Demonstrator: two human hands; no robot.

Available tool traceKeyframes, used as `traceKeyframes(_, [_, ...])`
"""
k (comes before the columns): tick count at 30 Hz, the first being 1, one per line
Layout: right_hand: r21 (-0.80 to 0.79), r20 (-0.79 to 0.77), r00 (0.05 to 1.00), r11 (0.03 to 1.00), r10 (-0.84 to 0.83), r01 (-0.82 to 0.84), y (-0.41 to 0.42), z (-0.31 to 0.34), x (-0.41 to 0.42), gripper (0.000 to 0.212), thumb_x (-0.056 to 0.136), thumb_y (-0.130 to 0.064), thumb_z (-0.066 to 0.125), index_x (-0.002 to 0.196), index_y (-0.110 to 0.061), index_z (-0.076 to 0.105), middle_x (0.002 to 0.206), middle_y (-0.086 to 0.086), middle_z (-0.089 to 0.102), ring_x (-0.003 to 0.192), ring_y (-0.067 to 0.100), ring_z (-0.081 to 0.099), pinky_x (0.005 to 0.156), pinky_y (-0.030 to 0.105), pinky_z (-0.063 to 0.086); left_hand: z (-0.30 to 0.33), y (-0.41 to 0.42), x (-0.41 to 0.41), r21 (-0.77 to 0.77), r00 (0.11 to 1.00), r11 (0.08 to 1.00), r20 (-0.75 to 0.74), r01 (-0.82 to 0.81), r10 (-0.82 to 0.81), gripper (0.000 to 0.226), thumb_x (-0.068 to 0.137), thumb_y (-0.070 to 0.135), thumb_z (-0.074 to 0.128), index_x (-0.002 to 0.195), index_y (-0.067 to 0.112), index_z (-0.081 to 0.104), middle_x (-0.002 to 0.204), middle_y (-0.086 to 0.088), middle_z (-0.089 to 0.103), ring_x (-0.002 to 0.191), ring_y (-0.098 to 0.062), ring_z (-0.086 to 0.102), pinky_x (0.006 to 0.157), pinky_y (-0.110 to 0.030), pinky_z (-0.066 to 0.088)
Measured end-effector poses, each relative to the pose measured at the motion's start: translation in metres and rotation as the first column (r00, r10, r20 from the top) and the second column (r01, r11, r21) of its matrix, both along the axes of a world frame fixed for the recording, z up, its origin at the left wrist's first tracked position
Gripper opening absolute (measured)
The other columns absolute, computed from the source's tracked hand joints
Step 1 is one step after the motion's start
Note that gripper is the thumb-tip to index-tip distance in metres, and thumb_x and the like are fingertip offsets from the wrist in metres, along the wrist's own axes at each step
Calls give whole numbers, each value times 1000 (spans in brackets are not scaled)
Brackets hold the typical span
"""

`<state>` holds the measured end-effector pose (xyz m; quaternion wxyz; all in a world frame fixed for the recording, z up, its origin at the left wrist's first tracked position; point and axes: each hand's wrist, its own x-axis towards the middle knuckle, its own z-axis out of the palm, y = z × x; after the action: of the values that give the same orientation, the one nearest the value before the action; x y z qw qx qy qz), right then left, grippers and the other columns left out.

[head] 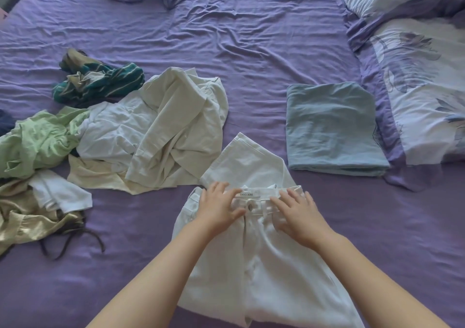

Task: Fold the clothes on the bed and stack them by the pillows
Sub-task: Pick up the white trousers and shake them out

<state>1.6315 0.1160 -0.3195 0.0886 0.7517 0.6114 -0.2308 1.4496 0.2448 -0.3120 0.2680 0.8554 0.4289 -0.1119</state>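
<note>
The bed (251, 51) is covered by a wrinkled purple sheet, with pillows (422, 81) along its right edge. Unfolded clothes (141, 136) are heaped toward the left edge; a folded blue garment (332, 129) lies just beside the pillows. White trousers (251, 264) are spread at the near edge, pressed at the waistband by the left hand (219, 207) and right hand (299, 217), fingers spread flat.

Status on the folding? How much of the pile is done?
Done: one blue garment lies folded beside the pillows. In hand: white trousers spread flat, left hand and right hand pressing at the waistband, one leg already turned up behind it. Left: the loose pile, cream shirt, green top, striped piece, beige item. Early stage, roughly one of several.
</note>
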Motion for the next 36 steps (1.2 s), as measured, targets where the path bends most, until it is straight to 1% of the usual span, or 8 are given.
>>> traceKeyframes(5, [-16, -204, 910, 930, -362, 367, -27, -25, 18, 75, 90, -55, 47, 149, -33, 7, 159, 4, -2, 145, 23, 4, 113, 39, 17, -30, 9, -35, -133, 938, 932, -123, -338, 323, 108, 69, 77, 57, 151, 30, 5, 159, -4, 0, 146, -24, 1, 115, -47, 11])
traceKeyframes(9, [-36, -474, 698, 804, -537, 594, -26, -26, 21, 86, 89, -39, 60, 151, -17, 6, 150, 13, 30, 136, 29, 31, 106, 35, 30, -38, 17, -51, -310, 758, 699, -142, -645, 636, 123, 63, 72, 68, 151, 24, -3, 158, -14, 9, 144, -32, 15, 115, -45, 22])
traceKeyframes(12, [-31, -460, 624, 714, -632, 700, -21, -21, 27, 78, 79, -29, 74, 141, -7, 34, 131, 14, 52, 124, 30, 46, 93, 35, 39, -32, 24, -58, -424, 603, 526, -61, -737, 796, 111, 70, 49, 78, 151, 12, 12, 155, -12, 24, 139, -28, 30, 109, -42, 34])
traceKeyframes(16, [-48, -636, 498, 674, -590, 737, -25, 7, 29, 13, 78, -18, 75, 88, -13, 68, 87, 2, 69, 89, 22, 62, 70, 33, 43, -1, 27, -76, -602, 497, 399, 3, -692, 868, 49, 75, 27, 80, 115, 4, 64, 120, -16, 64, 94, -27, 64, 68, -34, 52])
traceKeyframes(19, [-34, -700, 473, 686, -536, 727, -35, 34, 23, 5, 81, -16, 72, 84, -16, 69, 84, 2, 71, 82, 19, 63, 71, 32, 45, 32, 17, -87, -659, 576, 448, 27, -604, 817, 20, 77, 19, 78, 85, 2, 70, 89, -17, 72, 76, -27, 67, 71, -41, 54])
traceKeyframes(24, [25, -752, 414, 606, -512, 795, -44, 88, 18, 5, 82, -14, 71, 85, -12, 68, 83, 5, 71, 78, 17, 60, 69, 31, 45, 89, 5, -81, -274, 785, 798, 183, -537, 592, 27, 82, 24, 72, 81, 13, 47, 80, 1, 56, 79, -19, 51, 66, -31, 37])
traceKeyframes(32, [323, -776, 508, 455, -375, 830, -48, 209, 25, 6, 82, -16, 72, 83, -13, 67, 75, 2, 68, 68, 12, 57, 60, 18, 41, 207, 8, -61, -189, 652, 876, 603, -443, 460, 30, 81, 20, 73, 70, 18, 45, 62, 5, 52, 57, -4, 49, 53, -10, 36])
traceKeyframes(36, [487, -721, 597, 354, -353, 798, -55, 283, 18, 11, 82, -19, 71, 76, -13, 64, 68, -1, 64, 65, 15, 56, 57, 20, 40, 281, 9, -64, -173, 566, 896, 722, -410, 398, 24, 81, 17, 74, 81, 5, 52, 73, -11, 59, 67, -20, 54, 63, -26, 41])
